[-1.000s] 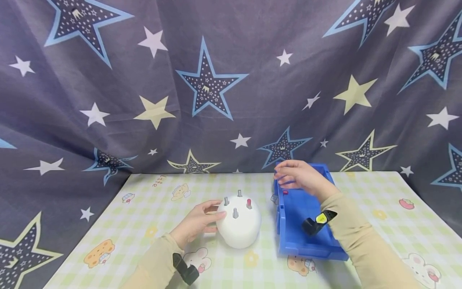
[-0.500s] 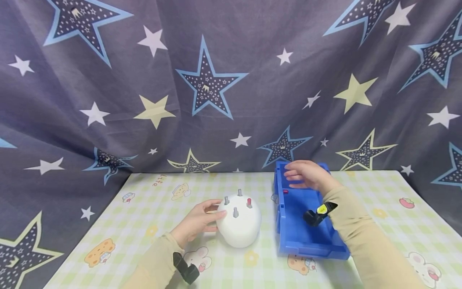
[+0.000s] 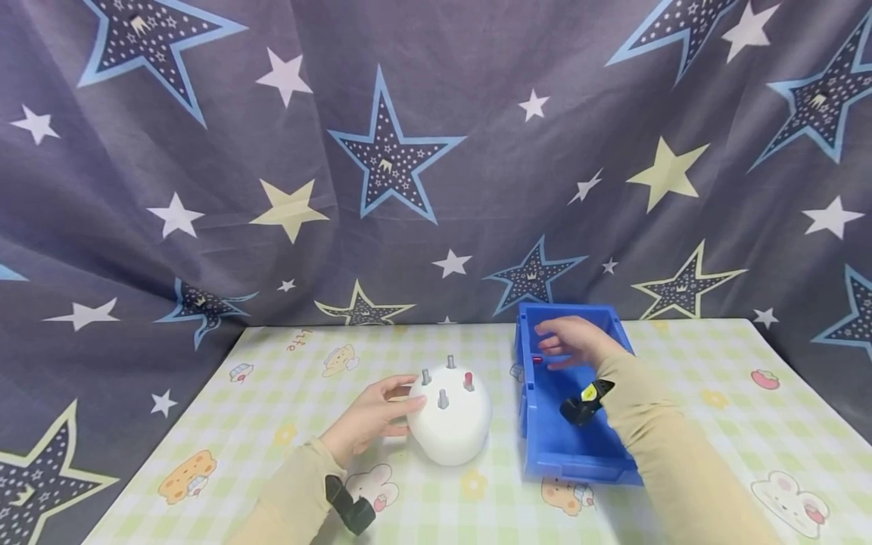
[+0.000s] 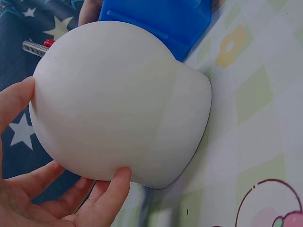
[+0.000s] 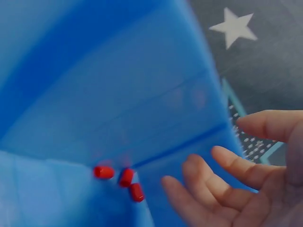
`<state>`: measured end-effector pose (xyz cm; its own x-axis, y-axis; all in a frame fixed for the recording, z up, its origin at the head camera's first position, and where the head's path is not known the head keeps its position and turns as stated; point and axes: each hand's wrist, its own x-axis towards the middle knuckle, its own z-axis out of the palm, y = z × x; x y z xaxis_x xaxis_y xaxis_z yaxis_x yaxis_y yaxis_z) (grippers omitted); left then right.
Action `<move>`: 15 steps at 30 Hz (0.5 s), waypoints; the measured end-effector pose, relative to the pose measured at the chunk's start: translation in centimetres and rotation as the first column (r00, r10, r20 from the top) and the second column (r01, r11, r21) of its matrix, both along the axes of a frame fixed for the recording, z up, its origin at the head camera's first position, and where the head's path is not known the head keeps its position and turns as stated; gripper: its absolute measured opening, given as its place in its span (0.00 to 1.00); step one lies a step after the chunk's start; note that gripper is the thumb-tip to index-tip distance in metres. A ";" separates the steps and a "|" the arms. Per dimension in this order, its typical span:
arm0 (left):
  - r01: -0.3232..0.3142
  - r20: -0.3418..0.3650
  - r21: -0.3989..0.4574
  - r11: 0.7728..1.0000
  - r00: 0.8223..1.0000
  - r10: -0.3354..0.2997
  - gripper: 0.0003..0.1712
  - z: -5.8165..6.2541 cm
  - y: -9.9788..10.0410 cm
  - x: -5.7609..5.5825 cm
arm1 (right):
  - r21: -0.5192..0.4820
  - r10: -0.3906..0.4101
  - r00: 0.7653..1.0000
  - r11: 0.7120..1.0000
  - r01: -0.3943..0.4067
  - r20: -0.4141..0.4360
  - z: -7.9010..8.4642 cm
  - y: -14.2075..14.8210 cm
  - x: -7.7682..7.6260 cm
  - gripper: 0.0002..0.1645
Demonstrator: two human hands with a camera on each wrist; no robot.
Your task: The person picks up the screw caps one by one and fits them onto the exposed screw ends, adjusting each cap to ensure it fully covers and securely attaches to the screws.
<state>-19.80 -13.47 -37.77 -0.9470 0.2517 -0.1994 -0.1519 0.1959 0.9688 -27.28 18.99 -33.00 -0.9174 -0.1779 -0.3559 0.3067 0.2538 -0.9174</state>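
A white rounded body (image 3: 451, 431) stands on the table, with several threaded metal studs (image 3: 443, 399) rising from its top. One stud wears a red cap (image 3: 468, 378). My left hand (image 3: 368, 416) holds this body from the left, thumb and fingers spread around its side. My right hand (image 3: 575, 342) hovers inside the far part of the blue bin (image 3: 568, 450), fingers loosely bent and nothing in them. Three small red caps (image 5: 126, 178) lie at the bin's bottom, beside those fingers in the right wrist view. The head view shows one red cap (image 3: 537, 360).
The bin stands to the right of the white body, its walls rising around my right hand. A checked tablecloth (image 3: 266, 446) with cartoon prints covers the table. Behind it hangs a dark curtain (image 3: 477, 197) with stars.
My right hand has moved from above the bin's left rim to the right, then down into the bin. The left hand and the white body have stayed in place.
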 end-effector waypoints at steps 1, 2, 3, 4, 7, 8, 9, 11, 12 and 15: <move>-0.001 0.001 0.001 1.000 1.000 0.001 0.35 0.0 0.0 0.0 | 0.005 -0.009 1.000 1.000 0.009 0.011 -0.2 -0.1 0.0 0.26; -0.003 0.001 0.001 1.000 1.000 0.003 0.35 0.0 0.0 0.0 | 0.012 -0.010 1.000 1.000 0.010 0.021 -0.4 -0.2 0.0 0.25; -0.004 0.000 0.001 1.000 1.000 0.004 0.35 0.0 0.0 0.0 | 0.023 -0.010 1.000 1.000 0.010 0.029 -0.6 -0.3 0.0 0.26; -0.005 0.001 0.000 1.000 1.000 0.005 0.35 0.0 0.0 0.0 | 0.036 -0.009 0.999 0.999 0.008 0.035 -0.8 -0.4 0.1 0.26; -0.014 0.000 0.000 1.000 1.000 0.014 0.36 -0.1 0.0 0.0 | 0.066 -0.009 0.999 0.998 0.006 0.048 -1.4 -0.8 0.1 0.27; -0.015 0.001 0.002 1.000 1.000 0.015 0.36 -0.2 0.0 0.0 | 0.073 -0.004 0.999 0.997 0.000 0.048 -1.6 -0.8 0.1 0.27; -0.015 0.001 0.003 1.000 1.000 0.015 0.36 -0.2 0.0 -0.1 | 0.076 -0.008 0.999 0.997 0.004 0.053 -1.8 -1.0 0.1 0.26; -0.013 -0.001 0.004 1.000 1.000 0.013 0.36 -0.3 0.0 -0.1 | 0.071 -0.009 0.998 0.997 0.004 0.065 -2.3 -1.0 0.0 0.23; -0.010 0.000 0.003 1.000 1.000 0.010 0.36 -0.2 0.0 -0.1 | 0.068 -0.002 0.998 0.998 -0.002 0.070 -2.5 -1.0 0.0 0.21; -0.001 -0.004 -0.002 1.000 1.000 0.001 0.36 -0.2 0.0 0.0 | 0.077 -0.014 0.996 0.997 0.007 0.088 -3.0 -0.9 0.0 0.17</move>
